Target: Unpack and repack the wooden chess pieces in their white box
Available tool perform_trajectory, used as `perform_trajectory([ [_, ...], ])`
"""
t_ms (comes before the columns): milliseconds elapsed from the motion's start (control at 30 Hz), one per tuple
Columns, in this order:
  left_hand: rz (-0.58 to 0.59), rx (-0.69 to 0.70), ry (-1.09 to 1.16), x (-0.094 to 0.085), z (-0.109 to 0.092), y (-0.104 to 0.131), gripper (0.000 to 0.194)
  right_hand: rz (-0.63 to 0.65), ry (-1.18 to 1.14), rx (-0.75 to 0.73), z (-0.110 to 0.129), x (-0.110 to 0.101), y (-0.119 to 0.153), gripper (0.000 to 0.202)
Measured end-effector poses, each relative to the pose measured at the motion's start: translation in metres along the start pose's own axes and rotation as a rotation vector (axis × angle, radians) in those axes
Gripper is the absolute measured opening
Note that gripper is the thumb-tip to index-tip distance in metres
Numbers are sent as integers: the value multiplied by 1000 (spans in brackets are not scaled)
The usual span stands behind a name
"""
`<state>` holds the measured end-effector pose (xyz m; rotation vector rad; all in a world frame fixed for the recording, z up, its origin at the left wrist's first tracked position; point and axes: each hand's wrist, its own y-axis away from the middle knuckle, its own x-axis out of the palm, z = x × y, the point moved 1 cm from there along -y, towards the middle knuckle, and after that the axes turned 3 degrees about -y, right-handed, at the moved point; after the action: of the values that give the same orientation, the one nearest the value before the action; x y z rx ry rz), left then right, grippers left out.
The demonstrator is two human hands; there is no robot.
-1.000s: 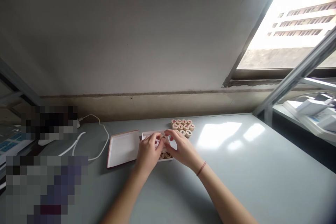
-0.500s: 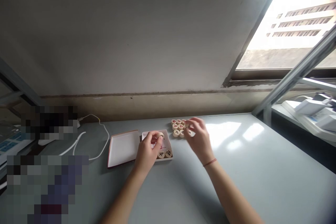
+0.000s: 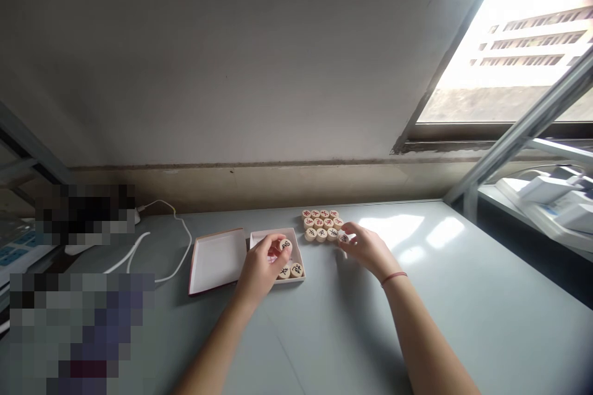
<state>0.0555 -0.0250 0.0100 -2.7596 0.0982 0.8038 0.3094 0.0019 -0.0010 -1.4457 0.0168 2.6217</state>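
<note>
Between the thumb and fingers of my left hand [image 3: 263, 266] is a round Chinese chess piece [image 3: 286, 245] with a dark character, held above the white box [image 3: 300, 247]. Two more pieces [image 3: 290, 271] show in the box's near right corner; my hand hides the left part. My right hand [image 3: 368, 250] pinches another Chinese chess piece [image 3: 343, 239] at the right end of the nearest row. Several pieces [image 3: 319, 222] stand face up in close rows there, red characters in the back rows and dark ones in front.
The box lid [image 3: 217, 262] lies with its inside up, left of the box. A white cable [image 3: 188, 247] curves farther left, beside blurred-out items. Behind the table [image 3: 324, 333] rises a wall; metal frame bars [image 3: 514, 126] stand at the right, near a window.
My right hand has come down and toward me, bringing a piece to the end of the front row. In my left hand, the held piece has turned so its character shows.
</note>
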Motion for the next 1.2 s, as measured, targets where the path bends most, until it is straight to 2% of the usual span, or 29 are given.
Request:
perform_trajectory([
  [67, 12, 34, -31, 2, -1, 1, 21, -69, -4, -30, 7, -4, 4, 22],
  [133, 6, 74, -76, 5, -2, 2, 18, -134, -51, -87, 24, -5, 11, 16],
  [167, -2, 103, -103, 6, -2, 3, 17, -125, -116, -144, 36, -4, 17, 15],
  [267, -13, 229, -193, 9, -2, 5, 14, 135, -422, -362, 74, 10, 36, 19],
  [300, -10, 272, -222, 10, -2, 6, 14, 160, -451, -382, 85, 16, 41, 19],
  [400, -12, 352, -288, 11, 0, 7, 16, 123, -426, -360, 100, 29, 50, 18],
  [533, -23, 372, -344, 11, 1, 7, 20, 122, -535, -356, 87, 27, 41, 20],
  [600, -19, 368, -369, 9, 1, 6, 25, 40, -539, -279, 70, 18, 31, 24],
  [667, -17, 356, -386, 8, 2, 5, 26, -47, -445, -172, 50, 7, 21, 27],
  [767, -15, 328, -392, 7, 4, 4, 23, -150, -202, -33, 22, -5, 10, 19],
  [833, -6, 317, -395, 7, 6, 4, 24, -146, -82, 19, 9, -6, 6, 12],
  [933, 15, 306, -403, 8, 7, 4, 25, -72, 4, 13, 2, -2, 4, 10],
  [1033, 26, 301, -404, 7, 7, 4, 24, -23, 60, -2, 3, 4, 2, 16],
  [1200, 34, 294, -411, 5, 7, 4, 23, -27, 81, 30, 1, 7, 2, 30],
])
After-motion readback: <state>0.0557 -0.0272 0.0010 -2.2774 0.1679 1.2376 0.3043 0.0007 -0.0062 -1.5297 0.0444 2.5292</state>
